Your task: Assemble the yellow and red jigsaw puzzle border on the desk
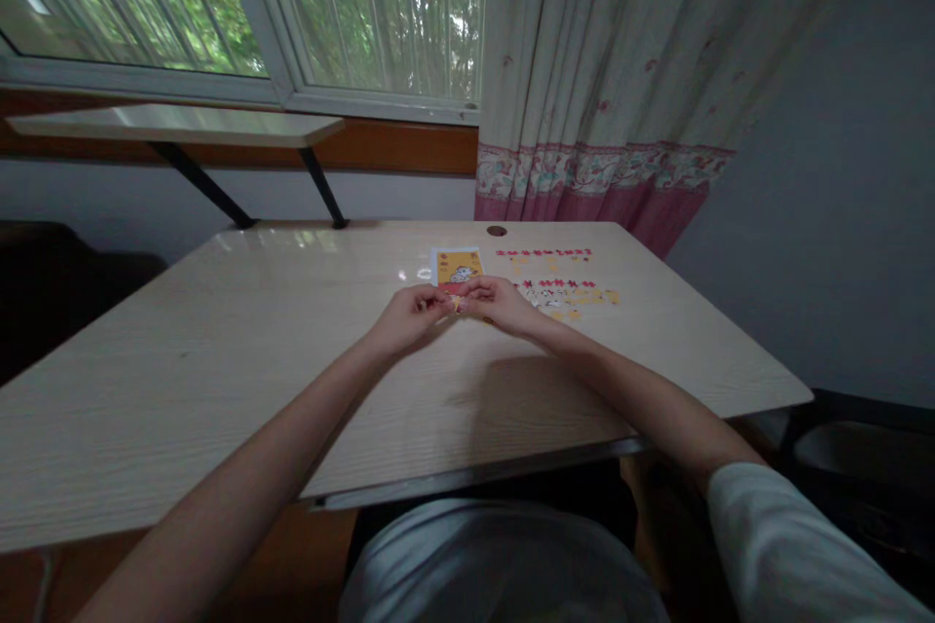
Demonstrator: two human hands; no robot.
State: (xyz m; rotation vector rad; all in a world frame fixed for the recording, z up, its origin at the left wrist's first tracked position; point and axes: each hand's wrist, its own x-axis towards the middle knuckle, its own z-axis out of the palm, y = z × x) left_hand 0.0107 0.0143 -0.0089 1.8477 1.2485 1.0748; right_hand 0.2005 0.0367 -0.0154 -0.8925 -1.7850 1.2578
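My left hand (410,313) and my right hand (498,300) meet over the middle of a light wooden table (219,360). Both pinch a small yellow and red piece (457,303) between their fingertips. Just behind the hands lies an orange and white picture card (457,266). To the right of it, rows of small red and yellow pieces (544,254) lie flat on the table, with a second group of pieces (577,293) nearer my right hand.
A dark round hole (497,231) sits at the table's far edge. Behind it are a window (292,10), a narrow shelf (175,125) on black brackets and a flowered curtain (606,68). A grey wall is on the right.
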